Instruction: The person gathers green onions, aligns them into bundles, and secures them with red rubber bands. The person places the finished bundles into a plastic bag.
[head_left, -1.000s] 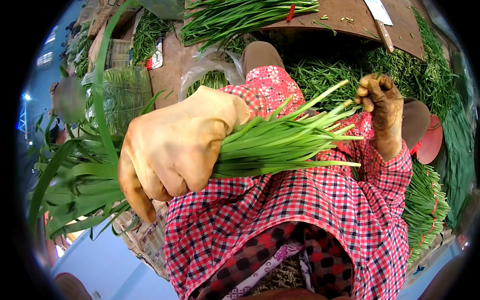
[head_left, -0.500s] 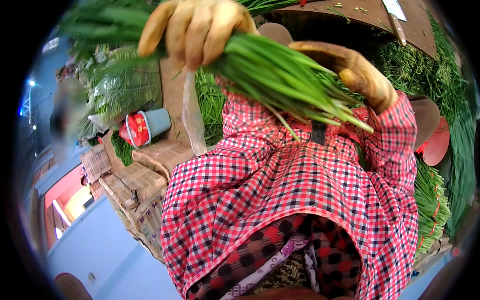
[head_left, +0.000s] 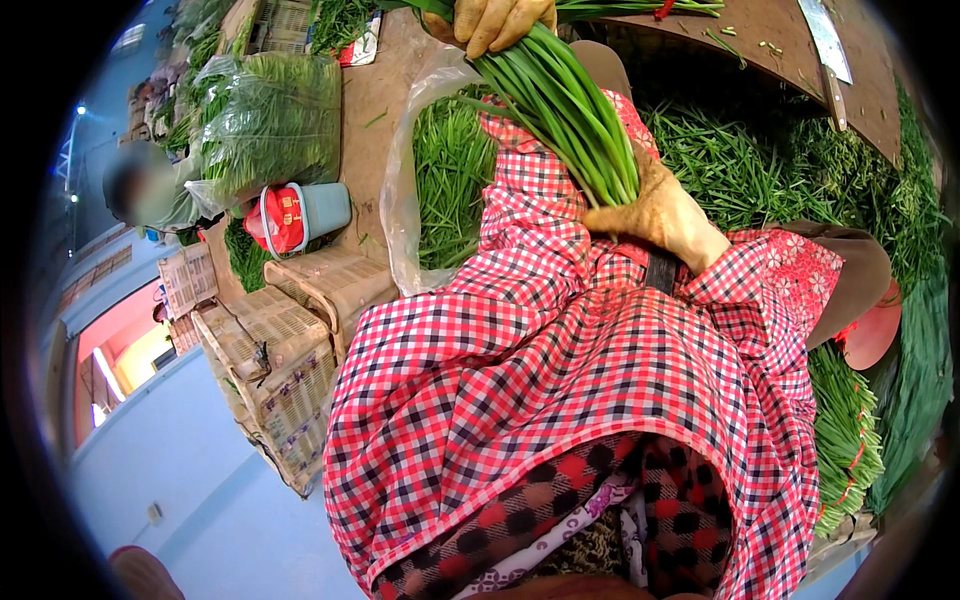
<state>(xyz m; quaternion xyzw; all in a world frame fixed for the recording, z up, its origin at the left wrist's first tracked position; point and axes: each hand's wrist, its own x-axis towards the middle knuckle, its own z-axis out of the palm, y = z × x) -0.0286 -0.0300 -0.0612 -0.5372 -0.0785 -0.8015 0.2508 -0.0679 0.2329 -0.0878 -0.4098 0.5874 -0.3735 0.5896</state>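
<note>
A bunch of long green garlic chives (head_left: 565,115) slants down in front of my chest, its pale stem ends lowest. My left hand (head_left: 492,22), in a tan glove, is closed round the upper part at the top edge of the view; the leaf tips run out of sight. My right hand (head_left: 665,215), also gloved, is wrapped about the stem ends, thumb below them and fingers partly hidden behind. Under the bunch, at my left, loose green leaves (head_left: 450,165) lie in a clear plastic bag (head_left: 402,215).
A knife (head_left: 828,65) lies on a brown board (head_left: 765,45) at the far right. Loose greens (head_left: 740,165) heap below it, and tied bundles (head_left: 845,440) lie at right. Plastic crates (head_left: 270,350), a blue bucket (head_left: 325,208) and a bagged stack of greens (head_left: 270,125) stand at left.
The chives have swung from a sideways slant to a steeper one. My right hand has come from beside the stems, fingers spread, to close on their ends. My left hand still grips the bunch.
</note>
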